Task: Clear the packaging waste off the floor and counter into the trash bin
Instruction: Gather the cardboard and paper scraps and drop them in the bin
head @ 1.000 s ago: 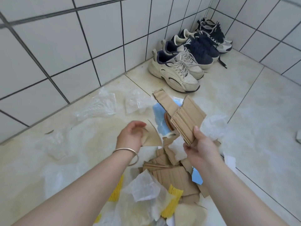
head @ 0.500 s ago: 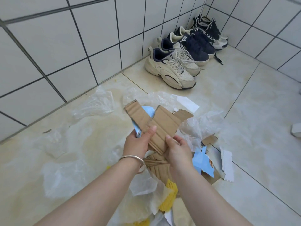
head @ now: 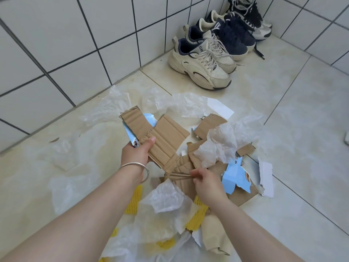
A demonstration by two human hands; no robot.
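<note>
Half a second ago both hands met on one bundle of torn card held up in front; now they have parted. The left hand (head: 136, 155), a silver bangle (head: 140, 168) on its wrist, keeps hold of the bundle of flat brown corrugated cardboard pieces (head: 160, 140), thumb pressed on top and fingers curled beneath, with a scrap of pale blue printed card (head: 130, 134) caught in the same grip at the far left edge. The right hand (head: 206, 186) has dropped nearer and to the right, and now pinches the edge of another folded brown cardboard strip (head: 178, 173) that lies on the heap, thumb and fingertips closed on it.

The heap itself sits on the beige tiled floor (head: 283, 129) below and around the hands: a crumpled white tissue sheet (head: 219, 146) just right of the held bundle, a torn blue carton piece (head: 233, 179) to the right of the right hand, a white paper strip (head: 266, 178) further right, yellow foam netting (head: 133, 199) and clear plastic film (head: 166, 199) near the forearms, and more thin plastic spread to the left towards the white tiled wall (head: 56, 44).

The view has swung slightly, so the row of cream and navy trainers (head: 204, 63) along the far wall now sits higher and further right
</note>
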